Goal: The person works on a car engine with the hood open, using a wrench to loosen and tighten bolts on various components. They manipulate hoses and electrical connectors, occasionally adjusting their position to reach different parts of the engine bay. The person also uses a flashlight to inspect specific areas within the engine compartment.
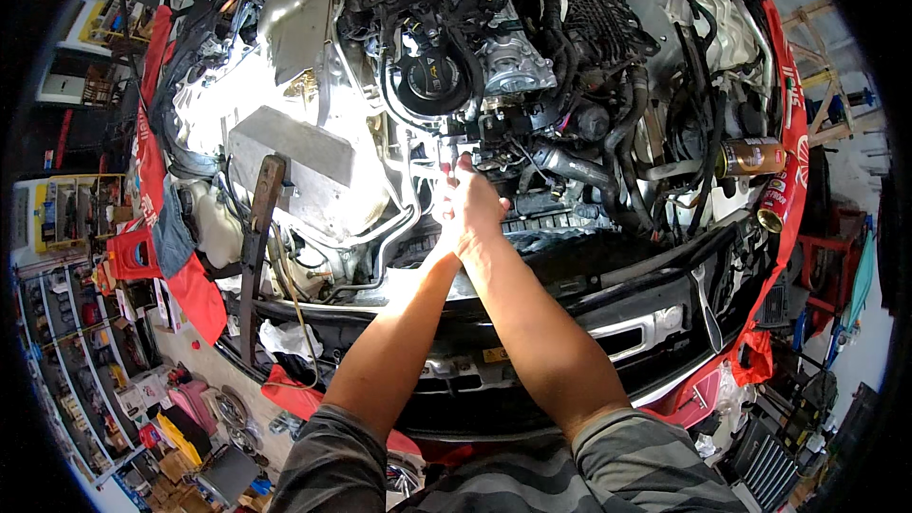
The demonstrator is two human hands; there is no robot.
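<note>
Both my arms reach forward into an open car engine bay, and my hands meet near its front middle. My right hand point(479, 205) is closed, its thumb side up, pressed against my left hand point(444, 206). Strong light washes out the left hand, which is partly covered by the right; its fingers look curled. A small red and pale piece point(446, 169) shows just beyond the fingertips, but its kind is not readable. Just past the hands is the engine point(518, 71) with a round black cap point(432, 78). Dark hoses point(575, 169) run to their right.
A flat grey metal box point(294, 166) lies left, beside an upright rusty metal bar point(261, 256). Red covers point(195, 294) drape both fenders. Two cans, one gold-brown point(750, 158) and one red point(771, 204), rest at right. A wrench point(705, 309) lies on the front edge.
</note>
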